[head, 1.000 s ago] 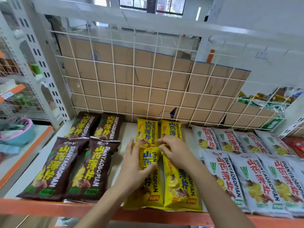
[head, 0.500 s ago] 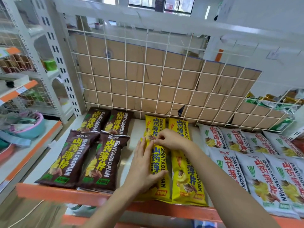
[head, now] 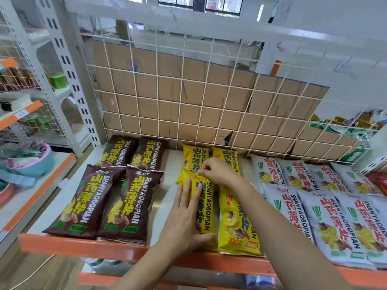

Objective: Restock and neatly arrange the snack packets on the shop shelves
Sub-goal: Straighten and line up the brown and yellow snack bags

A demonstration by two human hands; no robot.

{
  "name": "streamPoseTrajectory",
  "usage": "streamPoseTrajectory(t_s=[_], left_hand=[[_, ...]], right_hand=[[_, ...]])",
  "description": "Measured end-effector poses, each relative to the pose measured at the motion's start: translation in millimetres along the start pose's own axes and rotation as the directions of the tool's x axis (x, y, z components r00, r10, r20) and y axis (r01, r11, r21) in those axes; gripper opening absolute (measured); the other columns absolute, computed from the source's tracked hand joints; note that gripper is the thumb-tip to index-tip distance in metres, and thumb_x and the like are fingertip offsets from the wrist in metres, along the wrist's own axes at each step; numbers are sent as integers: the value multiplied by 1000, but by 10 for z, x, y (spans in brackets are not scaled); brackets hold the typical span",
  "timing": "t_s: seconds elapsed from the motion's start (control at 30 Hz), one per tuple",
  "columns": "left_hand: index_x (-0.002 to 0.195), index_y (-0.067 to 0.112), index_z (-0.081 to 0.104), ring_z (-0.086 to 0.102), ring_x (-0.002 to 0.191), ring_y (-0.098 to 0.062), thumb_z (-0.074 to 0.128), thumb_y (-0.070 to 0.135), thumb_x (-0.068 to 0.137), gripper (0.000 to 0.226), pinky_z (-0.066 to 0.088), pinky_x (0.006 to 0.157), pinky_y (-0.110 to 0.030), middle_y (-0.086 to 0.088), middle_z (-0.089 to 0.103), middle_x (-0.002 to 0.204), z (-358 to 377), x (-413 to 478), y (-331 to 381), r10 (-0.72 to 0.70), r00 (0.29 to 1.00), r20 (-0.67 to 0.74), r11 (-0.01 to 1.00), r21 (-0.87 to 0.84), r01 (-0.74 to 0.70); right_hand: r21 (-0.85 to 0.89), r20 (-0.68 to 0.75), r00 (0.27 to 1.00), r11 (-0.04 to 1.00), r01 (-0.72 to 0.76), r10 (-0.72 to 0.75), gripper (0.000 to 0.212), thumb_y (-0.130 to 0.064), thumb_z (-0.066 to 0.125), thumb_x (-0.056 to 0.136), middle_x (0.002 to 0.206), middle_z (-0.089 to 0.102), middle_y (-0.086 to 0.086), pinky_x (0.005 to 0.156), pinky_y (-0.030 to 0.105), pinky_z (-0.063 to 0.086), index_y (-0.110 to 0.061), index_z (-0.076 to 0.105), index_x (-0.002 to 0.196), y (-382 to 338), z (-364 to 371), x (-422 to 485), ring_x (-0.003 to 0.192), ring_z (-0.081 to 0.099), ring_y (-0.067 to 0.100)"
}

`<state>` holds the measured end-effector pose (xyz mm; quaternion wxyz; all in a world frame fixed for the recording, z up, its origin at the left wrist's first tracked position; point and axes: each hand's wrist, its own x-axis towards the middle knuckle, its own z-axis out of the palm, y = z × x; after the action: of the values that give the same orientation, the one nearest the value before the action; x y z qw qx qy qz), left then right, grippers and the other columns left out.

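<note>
Shelf (head: 165, 197), L hand (head: 184, 222) flat, R hand (head: 219, 171) pinching pkt (head: 206, 206)

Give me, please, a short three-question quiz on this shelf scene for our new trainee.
1. True or false: the left hand lies flat on the front-left yellow packet.
2. Which packets lie to the left of the yellow ones? A white; B brown; C red.
3. Fill in: the right hand pinches that yellow packet at its ___ end.
Key: 1 true. 2 B, the brown packets. 3 far, the end nearer the wire grid.
</note>
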<state>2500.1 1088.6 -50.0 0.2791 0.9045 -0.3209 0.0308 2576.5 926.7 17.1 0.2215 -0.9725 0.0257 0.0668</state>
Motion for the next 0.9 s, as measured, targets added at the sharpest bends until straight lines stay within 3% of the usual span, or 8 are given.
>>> streamPoseTrajectory(t_s=[0.1, 0.23, 0.3, 0.6, 0.67, 0.77, 0.9], left_hand=[[139, 36, -19, -41, 131, -10, 48, 71, 54, 114, -8, 110, -26, 11, -40, 142, 8, -10, 4, -24, 999, 32, 999, -46, 25], [136, 37, -26, -43, 130, -15, 40, 74, 50, 114, -9, 110, -26, 7, -46, 139, -18, -62, 40, -47, 996, 76, 999, 9, 46], [134, 36, -29, -42, 131, -20, 35, 74, 49, 113, -11, 112, -29, 2, -46, 140, -29, -88, 71, -45, 995, 88, 997, 69, 39], [135, 42, -28, -32, 137, -21, 36, 74, 48, 113, 1, 117, -36, 1, -39, 146, -42, -125, 85, -79, 991, 110, 996, 48, 74], [143, 41, -14, -21, 141, -21, 41, 72, 54, 110, 10, 116, -43, -3, -22, 152, -36, -137, 108, -66, 997, 42, 996, 62, 63], [144, 24, 27, 12, 138, -28, 49, 66, 57, 99, 35, 101, -53, -13, 22, 152, 10, -117, 159, -52, 996, -71, 995, 77, 58], [141, 23, 37, 22, 136, -31, 43, 62, 49, 100, 46, 91, -52, -11, 29, 150, 74, -79, 249, -65, 996, -68, 980, 184, 76]], right_hand=[[9, 11, 1000, 1000, -17, 17, 19, -35, 57, 89, 80, 57, -1, 67, 29, 36, -20, 56, 78, -10, 10, -1, 80, 53, 18], [-2, 24, 1000, 1000, -18, 18, 24, -36, 56, 90, 70, 52, -1, 56, 29, 32, -16, 56, 76, -81, -9, -8, 72, 50, 18], [-26, 39, 999, 999, -19, 20, 26, -36, 56, 90, 72, 53, 3, 56, 29, 32, -14, 56, 76, -114, -21, -8, 70, 49, 19], [-108, 97, 994, 994, -36, 47, 40, -36, 55, 90, 57, 38, 2, 49, 29, 24, -15, 43, 58, -178, -31, 34, 55, 38, 18], [-109, 82, 995, 993, -40, 49, 39, -35, 56, 90, 58, 41, 0, 49, 28, 25, -16, 44, 58, -153, -10, 19, 58, 40, 17], [-100, 72, 996, 994, -36, 43, 31, -34, 57, 90, 67, 50, 4, 55, 30, 30, -14, 52, 67, -132, 24, 5, 68, 46, 21], [-85, 61, 998, 996, -13, 18, 31, -34, 58, 89, 66, 50, 0, 55, 29, 31, -18, 50, 63, -108, 25, 14, 72, 48, 20]])
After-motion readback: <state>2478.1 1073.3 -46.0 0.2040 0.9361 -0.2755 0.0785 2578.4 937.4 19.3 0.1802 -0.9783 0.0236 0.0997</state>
